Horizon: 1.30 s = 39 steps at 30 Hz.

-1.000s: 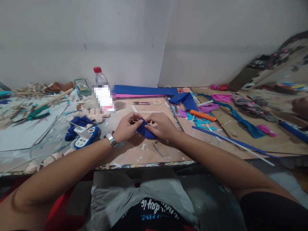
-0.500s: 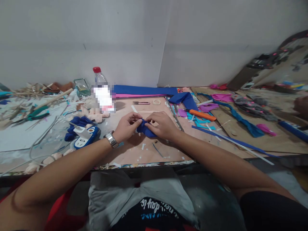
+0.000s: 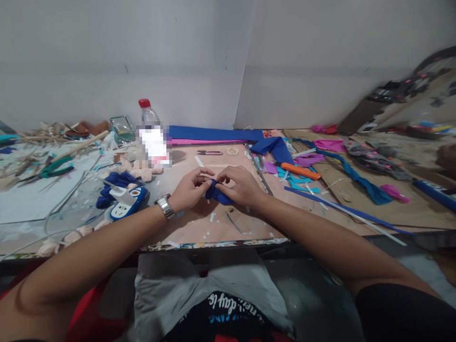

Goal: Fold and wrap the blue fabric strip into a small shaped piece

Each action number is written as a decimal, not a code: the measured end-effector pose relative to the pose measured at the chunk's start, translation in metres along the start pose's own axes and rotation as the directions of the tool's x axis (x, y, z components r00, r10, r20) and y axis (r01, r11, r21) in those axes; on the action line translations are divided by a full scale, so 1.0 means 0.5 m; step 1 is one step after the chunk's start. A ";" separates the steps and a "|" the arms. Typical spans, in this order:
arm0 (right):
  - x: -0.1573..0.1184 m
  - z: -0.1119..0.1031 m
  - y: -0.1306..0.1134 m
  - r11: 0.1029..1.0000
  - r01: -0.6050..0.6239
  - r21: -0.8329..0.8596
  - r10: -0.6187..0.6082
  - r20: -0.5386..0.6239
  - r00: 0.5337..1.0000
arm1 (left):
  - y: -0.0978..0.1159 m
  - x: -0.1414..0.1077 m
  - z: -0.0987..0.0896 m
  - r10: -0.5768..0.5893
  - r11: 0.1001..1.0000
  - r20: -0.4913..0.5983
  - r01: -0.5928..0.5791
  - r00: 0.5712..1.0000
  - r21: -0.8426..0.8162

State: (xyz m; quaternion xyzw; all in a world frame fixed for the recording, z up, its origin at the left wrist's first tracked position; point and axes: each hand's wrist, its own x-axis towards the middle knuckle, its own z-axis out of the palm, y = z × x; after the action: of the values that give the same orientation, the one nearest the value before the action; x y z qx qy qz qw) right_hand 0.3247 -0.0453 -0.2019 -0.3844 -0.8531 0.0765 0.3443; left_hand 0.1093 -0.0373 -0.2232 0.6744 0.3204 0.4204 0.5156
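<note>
A small bunched piece of dark blue fabric point(image 3: 221, 196) is pinched between my two hands, just above the board in the middle of the table. My left hand point(image 3: 190, 190), with a metal watch on its wrist, is closed on the fabric's left end between thumb and fingers. My right hand point(image 3: 242, 186) grips the other side, its thumb laid along the cloth. Fingertips hide part of the fabric. Beyond the hands lie thread snips point(image 3: 210, 153), a clear ring of tape or band point(image 3: 232, 151) and a white strip point(image 3: 199, 161).
To the left are a blue and white power strip point(image 3: 128, 203), green-handled pliers point(image 3: 57, 166) and a red-capped bottle point(image 3: 149, 114). Long blue fabric point(image 3: 217, 133) lies along the wall. An orange cutter point(image 3: 300, 171) and fabric scraps lie right; another person's hand point(image 3: 446, 159) shows at the far right edge.
My left thumb and fingers have shifted slightly on the blue fabric, and the cloth has turned a little. Both hands stay in nearly the same place.
</note>
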 end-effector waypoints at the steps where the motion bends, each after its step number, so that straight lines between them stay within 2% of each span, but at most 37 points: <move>1: 0.000 0.001 0.001 1.000 -0.003 -0.005 0.003 0.000 1.000 | -0.001 -0.001 0.000 0.016 1.000 0.011 -0.016 1.000 0.011; 7: 0.002 0.003 0.003 0.999 0.019 0.048 -0.020 0.021 1.000 | -0.002 -0.003 0.005 0.089 0.996 0.105 -0.087 0.990 -0.021; 13: 0.001 0.002 -0.001 0.991 0.087 0.101 -0.087 -0.006 0.996 | -0.003 -0.003 0.006 0.077 0.995 0.154 -0.067 0.985 -0.067; 17: 0.001 0.000 -0.004 0.991 0.073 0.109 -0.072 -0.018 0.997 | 0.000 -0.002 0.005 0.108 0.990 0.166 -0.091 0.980 -0.106; 22: 0.002 0.000 0.000 0.994 0.020 0.106 -0.017 -0.028 0.999 | 0.001 0.000 0.002 0.084 0.996 0.134 -0.087 0.987 0.016; 32: 0.002 0.000 0.004 0.995 -0.038 0.095 0.042 -0.042 0.998 | -0.002 0.005 -0.004 -0.016 0.993 0.115 0.003 0.993 0.114; 36: 0.002 0.000 0.003 0.992 -0.057 0.114 0.063 -0.048 0.997 | 0.002 0.004 -0.006 0.020 0.980 0.139 -0.047 0.990 0.193; 39: 0.003 0.000 0.003 0.991 -0.062 0.122 0.067 -0.038 0.997 | 0.009 0.001 -0.007 0.061 0.946 0.116 -0.095 0.991 0.310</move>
State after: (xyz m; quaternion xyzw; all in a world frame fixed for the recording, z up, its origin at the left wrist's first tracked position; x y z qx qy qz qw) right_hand 0.3251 -0.0433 -0.2017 -0.3916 -0.8266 0.1310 0.3823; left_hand 0.1062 -0.0364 -0.2181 0.7812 0.3290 0.3480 0.4004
